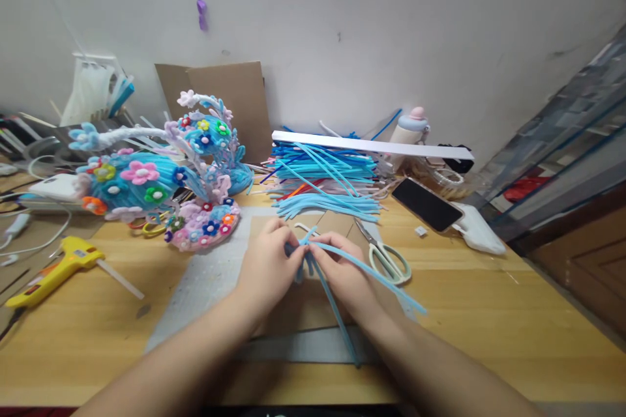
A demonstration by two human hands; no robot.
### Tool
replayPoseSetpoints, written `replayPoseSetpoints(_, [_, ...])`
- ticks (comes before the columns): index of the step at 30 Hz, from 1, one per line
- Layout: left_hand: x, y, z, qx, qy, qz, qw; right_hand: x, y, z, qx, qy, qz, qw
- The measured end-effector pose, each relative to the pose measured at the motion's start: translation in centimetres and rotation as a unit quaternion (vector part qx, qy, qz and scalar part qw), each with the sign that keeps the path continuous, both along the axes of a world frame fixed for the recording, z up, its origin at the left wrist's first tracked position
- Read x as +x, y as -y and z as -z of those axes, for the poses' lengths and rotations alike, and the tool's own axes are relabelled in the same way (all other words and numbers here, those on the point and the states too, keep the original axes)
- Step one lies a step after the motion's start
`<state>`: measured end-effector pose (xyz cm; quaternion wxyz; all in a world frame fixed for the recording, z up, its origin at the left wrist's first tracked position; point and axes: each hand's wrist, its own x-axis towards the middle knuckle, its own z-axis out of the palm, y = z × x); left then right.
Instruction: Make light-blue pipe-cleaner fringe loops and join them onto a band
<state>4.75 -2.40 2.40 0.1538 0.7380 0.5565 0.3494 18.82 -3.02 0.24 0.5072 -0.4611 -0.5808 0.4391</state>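
Observation:
Light blue pipe cleaners (372,267) cross between my two hands over a sheet of brown cardboard (278,319). My left hand (268,257) is closed, thumb and fingers pinching the bunch where the stems meet. Just beside it my right hand (345,270) pinches the same stems close to the crossing. One long end sticks out to the right over my right hand, and another hangs down between my forearms toward the table's front. Short ends poke out below my left fingers. My fingers partly hide the crossing itself.
Scissors (388,260) lie right of my hands. Behind are piled pipe cleaners (327,205), a white strip (372,144) and a bottle (411,130). A phone (427,205) lies right; flower-covered pipe-cleaner figures (134,186) and a yellow glue gun (53,272) are left.

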Motion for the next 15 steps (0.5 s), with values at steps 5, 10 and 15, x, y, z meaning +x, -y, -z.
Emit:
replayPoseSetpoints(5, [1.3, 0.7, 0.0, 0.075, 0.019, -0.009, 0.997, -0.3, 0.3, 0.1, 0.016, -0.074, 0.042, 0.996])
replayPoseSetpoints(10, [1.9, 1.3, 0.1, 0.051, 0.121, 0.048, 0.99, 0.2, -0.4, 0.3, 0.048, -0.1, 0.085, 0.99])
replayPoseSetpoints(15, [1.6, 1.0, 0.6, 0.031, 0.203, 0.035, 0.978, 0.4, -1.1, 0.9, 0.059, -0.141, 0.072, 0.986])
